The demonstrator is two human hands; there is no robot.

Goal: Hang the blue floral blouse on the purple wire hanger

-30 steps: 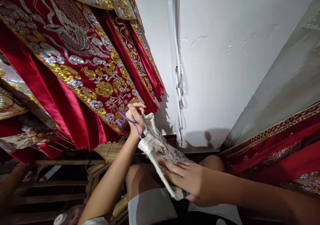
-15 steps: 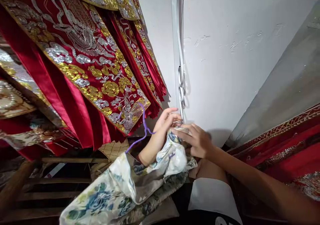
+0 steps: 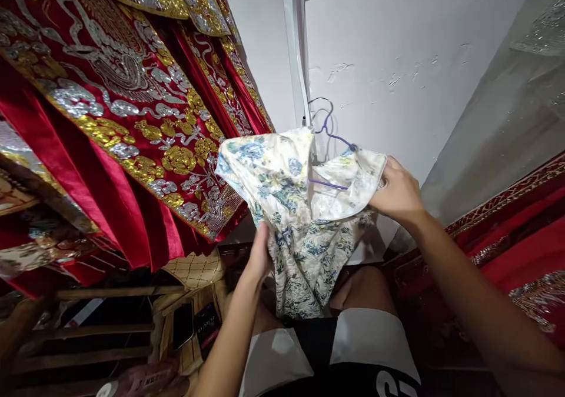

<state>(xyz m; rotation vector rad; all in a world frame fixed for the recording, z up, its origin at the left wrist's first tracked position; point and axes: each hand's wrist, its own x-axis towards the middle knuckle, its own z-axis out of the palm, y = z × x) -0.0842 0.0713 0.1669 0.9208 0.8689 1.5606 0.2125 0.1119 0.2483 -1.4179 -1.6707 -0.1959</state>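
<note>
A white garment with blue and green flowers (image 3: 282, 179) is spread out in front of me on a purple wire hanger (image 3: 336, 135). The hanger's hook sticks up above the neckline, against the white wall, and its lower bar shows inside the neck opening. My right hand (image 3: 397, 191) is closed on the garment's right shoulder edge. At the garment's left side, my left hand (image 3: 261, 250) has its thumb on the cloth; its other fingers are hidden behind the fabric. The garment's lower part hangs down towards my lap.
Red costumes with gold and silver sequins (image 3: 180, 156) hang at the left. A bamboo bench (image 3: 106, 329) at lower left bears a phone (image 3: 182, 324) and a second screen with digits (image 3: 207, 326). The white wall (image 3: 375, 44) is ahead; more red cloth (image 3: 521, 238) lies right.
The garment has been lifted and turned from lying bunched at lower left to upright in front of me. The hanger has swung up with it. My hands have moved apart to its two sides.
</note>
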